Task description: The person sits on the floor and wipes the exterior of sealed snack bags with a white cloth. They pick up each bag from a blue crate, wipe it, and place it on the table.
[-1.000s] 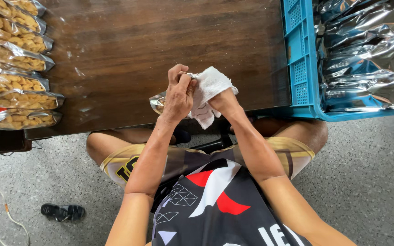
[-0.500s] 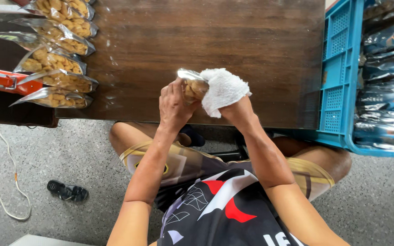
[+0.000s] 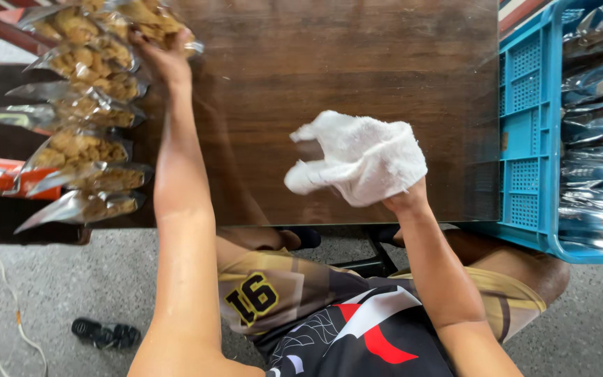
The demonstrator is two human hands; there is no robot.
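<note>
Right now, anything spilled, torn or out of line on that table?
Nothing stands out. The left hand sets a snack bag at the far end of the tidy bag row. The right hand holds a white cloth over the bare wooden table. No spill shows.

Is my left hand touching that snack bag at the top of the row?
Touching. The head view shows the left hand laid over the clear snack bag at the row's top, fingers against the bag, no gap.

Roughly eight clear snack bags (image 3: 82,150) are lying stacked on the desk (image 3: 329,63). One white cloth (image 3: 361,157) and one blue crate (image 3: 528,132) are showing too. Two hands are working.
</note>
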